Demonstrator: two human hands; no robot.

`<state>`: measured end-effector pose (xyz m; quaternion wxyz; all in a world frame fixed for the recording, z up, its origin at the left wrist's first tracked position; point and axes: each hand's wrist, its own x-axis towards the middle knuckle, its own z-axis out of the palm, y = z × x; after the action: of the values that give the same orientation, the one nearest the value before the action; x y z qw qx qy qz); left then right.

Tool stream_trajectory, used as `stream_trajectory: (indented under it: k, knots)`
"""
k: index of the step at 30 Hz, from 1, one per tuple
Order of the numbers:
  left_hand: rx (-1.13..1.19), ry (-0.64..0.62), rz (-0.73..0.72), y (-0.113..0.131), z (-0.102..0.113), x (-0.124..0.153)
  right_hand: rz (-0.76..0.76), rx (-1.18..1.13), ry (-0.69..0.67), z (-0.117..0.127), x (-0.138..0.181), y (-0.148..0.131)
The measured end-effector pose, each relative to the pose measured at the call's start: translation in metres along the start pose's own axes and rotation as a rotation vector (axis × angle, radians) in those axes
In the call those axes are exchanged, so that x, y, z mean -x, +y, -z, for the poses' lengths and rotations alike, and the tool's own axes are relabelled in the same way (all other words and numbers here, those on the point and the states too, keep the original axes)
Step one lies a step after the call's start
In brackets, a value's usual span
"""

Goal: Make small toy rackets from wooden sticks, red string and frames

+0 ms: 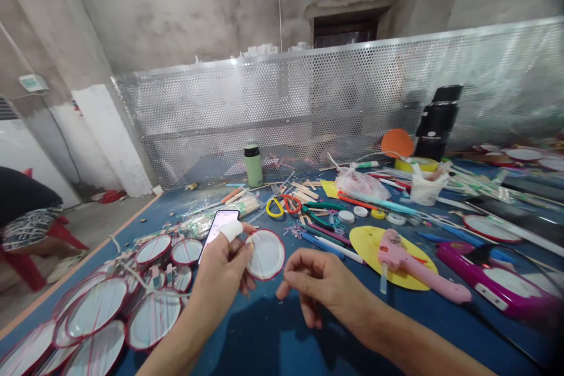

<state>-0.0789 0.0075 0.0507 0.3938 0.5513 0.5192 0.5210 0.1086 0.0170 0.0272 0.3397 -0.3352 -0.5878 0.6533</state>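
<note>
My left hand (224,267) is closed on the edge of a white disc with a red rim (267,254), held just above the blue table (273,335); a white bandage wraps one of its fingers. My right hand (319,285) hovers to the right of the disc with fingers curled and pinched together; whether anything is in them I cannot make out. A phone (215,226) lies behind my left hand.
Several finished red-rimmed discs (114,311) are piled at the left. A pink glue gun (414,264) rests on a yellow disc at the right. Scissors (284,205), sticks, tape rolls, a green bottle (253,165) and a black bottle (436,123) crowd the back. A seated person (26,223) is at far left.
</note>
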Motion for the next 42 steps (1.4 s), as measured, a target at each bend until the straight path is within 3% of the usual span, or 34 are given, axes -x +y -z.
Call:
stream_trajectory:
  k: [5,8,11,19,42]
  knots:
    - [0.065,0.024,-0.004,0.003,0.001,-0.002,0.045,-0.345,0.081,-0.027,0.0,0.014]
    - [0.079,0.026,-0.005,0.002,0.002,-0.002,0.116,-0.407,0.135,-0.035,0.001,0.016]
    - [0.102,0.004,-0.004,0.002,0.003,-0.001,0.147,-0.312,0.19,-0.036,0.001,0.017]
    - [0.115,-0.008,0.002,0.001,0.001,0.002,0.02,-0.132,0.267,-0.036,0.0,0.019]
    - [0.127,-0.091,0.076,-0.009,-0.005,-0.001,-0.001,0.032,0.251,-0.029,-0.002,0.024]
